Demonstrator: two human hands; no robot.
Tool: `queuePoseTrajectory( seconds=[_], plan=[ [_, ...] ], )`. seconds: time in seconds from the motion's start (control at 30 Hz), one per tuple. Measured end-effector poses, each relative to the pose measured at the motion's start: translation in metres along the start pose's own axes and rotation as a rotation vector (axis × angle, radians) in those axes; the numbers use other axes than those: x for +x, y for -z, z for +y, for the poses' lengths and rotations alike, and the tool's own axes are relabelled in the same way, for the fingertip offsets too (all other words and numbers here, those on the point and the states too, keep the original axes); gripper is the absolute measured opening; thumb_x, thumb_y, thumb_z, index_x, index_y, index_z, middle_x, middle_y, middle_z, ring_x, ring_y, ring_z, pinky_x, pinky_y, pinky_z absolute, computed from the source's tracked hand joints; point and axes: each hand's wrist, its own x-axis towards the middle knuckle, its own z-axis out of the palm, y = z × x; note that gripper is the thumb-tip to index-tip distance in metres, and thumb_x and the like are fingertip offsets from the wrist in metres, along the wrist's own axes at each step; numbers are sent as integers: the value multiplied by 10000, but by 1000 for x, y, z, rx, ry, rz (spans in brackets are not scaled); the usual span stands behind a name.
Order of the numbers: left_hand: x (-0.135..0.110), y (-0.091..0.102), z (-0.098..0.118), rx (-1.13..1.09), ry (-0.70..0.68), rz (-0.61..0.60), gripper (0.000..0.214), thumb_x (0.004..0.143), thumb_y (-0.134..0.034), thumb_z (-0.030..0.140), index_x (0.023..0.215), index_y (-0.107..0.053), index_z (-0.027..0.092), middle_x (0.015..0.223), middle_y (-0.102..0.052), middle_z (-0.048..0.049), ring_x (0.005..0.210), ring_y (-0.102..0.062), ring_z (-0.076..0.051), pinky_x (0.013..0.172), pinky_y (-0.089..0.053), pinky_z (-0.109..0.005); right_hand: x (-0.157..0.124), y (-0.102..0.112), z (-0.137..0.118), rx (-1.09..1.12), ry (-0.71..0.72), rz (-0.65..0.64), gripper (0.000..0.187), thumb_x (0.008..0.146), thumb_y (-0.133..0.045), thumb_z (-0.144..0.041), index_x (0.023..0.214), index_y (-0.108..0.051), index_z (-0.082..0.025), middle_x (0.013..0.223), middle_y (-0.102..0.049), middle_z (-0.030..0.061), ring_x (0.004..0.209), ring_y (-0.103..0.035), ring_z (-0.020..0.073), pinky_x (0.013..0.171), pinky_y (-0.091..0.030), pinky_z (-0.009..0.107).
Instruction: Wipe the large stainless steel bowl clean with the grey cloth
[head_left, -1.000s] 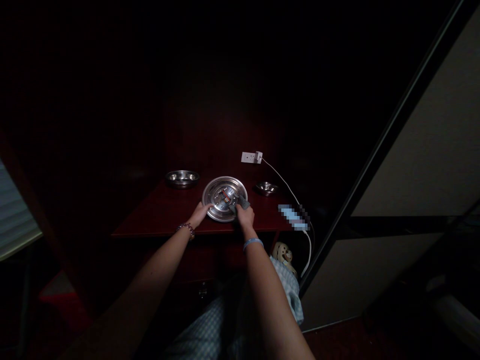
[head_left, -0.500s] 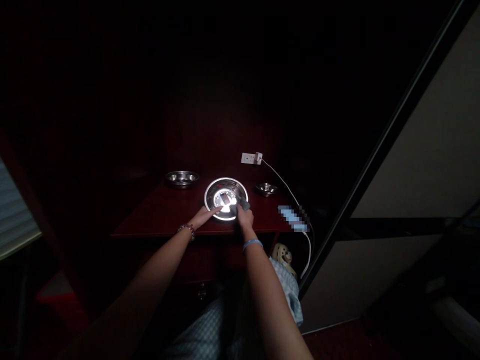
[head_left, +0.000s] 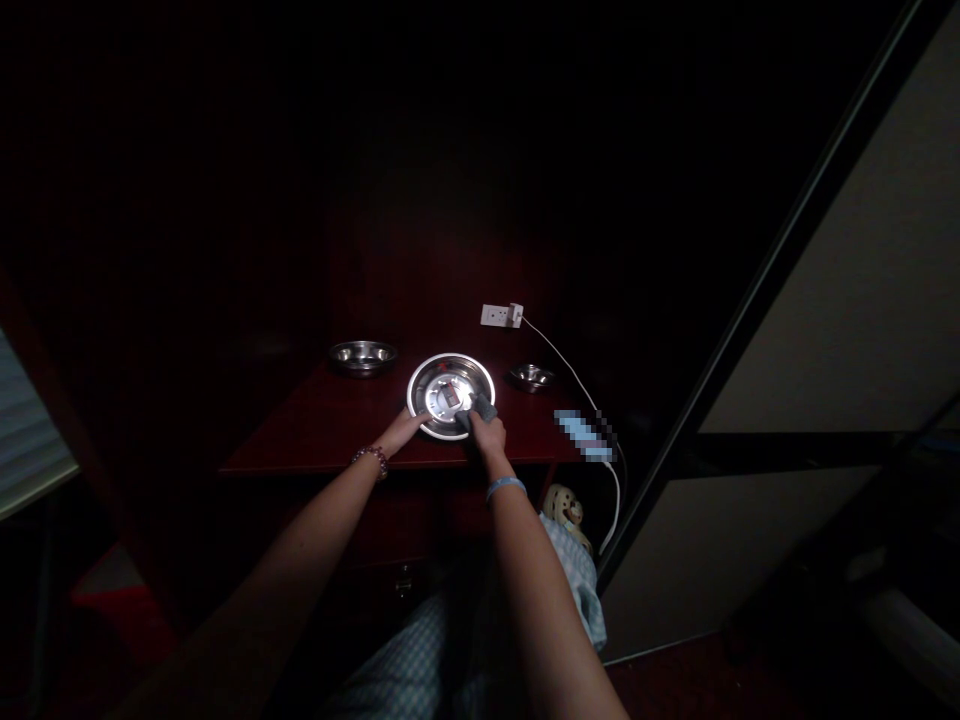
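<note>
Dark red, the counter carries a steel bowl and a smaller bowl; between them, near the front edge, is a stainless-steel basin. The left hand has its grip clamped on the rim; the right hand has its closed around a gray cloth.

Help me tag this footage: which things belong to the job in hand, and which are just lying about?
Job, seemingly: steel basin, gripped by left hand; grey pad, in right hand.

Seemingly lying about: left-side bowl; right-side bowl; pixelated blue item; white cable.
</note>
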Motion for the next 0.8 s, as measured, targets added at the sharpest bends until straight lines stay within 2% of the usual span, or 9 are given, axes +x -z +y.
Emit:
queuePoseTrajectory(
  seconds=[0.17, 0.37, 0.6, 0.73, 0.8],
  plan=[
    [-1, 3, 7, -30, 58, 91, 473, 665, -635, 213, 1130, -611, 129, 1131, -701, -110, 1078, -634, -260, 982, -466, -375, 1, 0, 0, -19, 19, -7, 452, 808, -567, -428, 1109, -709, -123, 1089, -713, 145, 1056, -662, 272, 868, -507, 299],
    [1, 9, 5, -29, 91, 95, 389, 704, -609, 353, 1025, -654, 137, 1034, -728, -86, 1028, -653, -255, 933, -480, -350, 5, 5, 0, -24, 14, 29, 410, 798, -571, -403, 1056, -729, -127, 1062, -718, 156, 1041, -665, 295, 868, -509, 325],
    [4, 9, 4, -41, 107, 75, 510, 785, -545, 517, 1122, -656, 151, 1220, -680, -108, 1187, -587, -251, 1016, -417, -344, 4, 9, 0, -30, 34, 29, 389, 822, -560, -368, 1066, -725, -115, 1074, -715, 152, 1057, -658, 282, 902, -495, 318],
    [-1, 2, 8, -33, 12, -2, 533, 777, -615, 453, 1232, -600, 176, 1322, -622, -96, 1240, -553, -227, 1048, -389, -301, 6, 5, 1, 5, 11, 43, 376, 834, -557, -368, 1099, -712, -150, 1069, -719, 116, 1050, -663, 247, 890, -503, 286],
    [-4, 0, 7, 21, -25, -27, 531, 727, -689, 386, 1206, -614, 169, 1293, -640, -102, 1221, -565, -236, 1047, -391, -304, 7, 2, 1, 20, 1, 39, 370, 847, -545, -366, 1111, -707, -164, 1079, -717, 98, 1061, -660, 232, 897, -500, 273]
  ],
)
